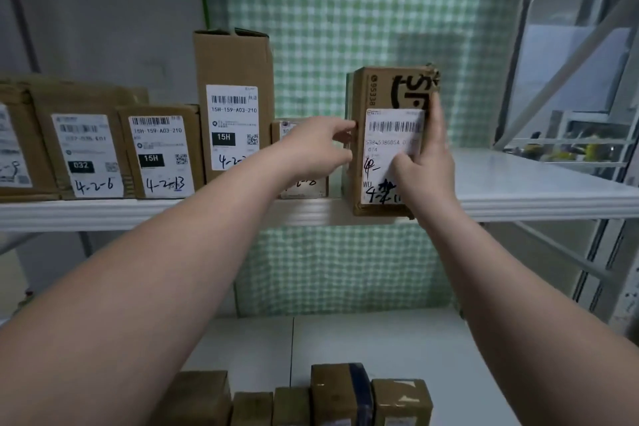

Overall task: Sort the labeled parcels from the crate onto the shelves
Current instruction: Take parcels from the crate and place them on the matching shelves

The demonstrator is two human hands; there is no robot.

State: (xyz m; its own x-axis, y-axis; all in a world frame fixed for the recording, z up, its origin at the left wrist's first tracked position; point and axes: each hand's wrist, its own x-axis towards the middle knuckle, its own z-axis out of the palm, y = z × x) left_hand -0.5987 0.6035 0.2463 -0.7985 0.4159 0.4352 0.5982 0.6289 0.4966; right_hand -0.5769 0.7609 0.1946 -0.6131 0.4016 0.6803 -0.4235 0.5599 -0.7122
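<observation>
A brown cardboard parcel [383, 93] with a white barcode label stands upright at the front edge of the white upper shelf [536, 197]. My right hand [423, 162] grips its right side, thumb across the label. My left hand [316, 149] holds its left edge with thumb and fingertips. Left of it on the same shelf stands a row of labeled parcels: a small low box [297, 128] partly hidden behind my left hand, a tall box [233, 107], then a box marked 4-2-13 [160, 152] and one marked 4-2-6 [84, 152]. No crate is in view.
The upper shelf is bare to the right of the held parcel. Several brown parcels [339, 394] stand on the lower shelf [397, 335] at the bottom. A green checked cloth [345, 38] hangs behind the shelves. Metal frame bars [567, 69] rise at the right.
</observation>
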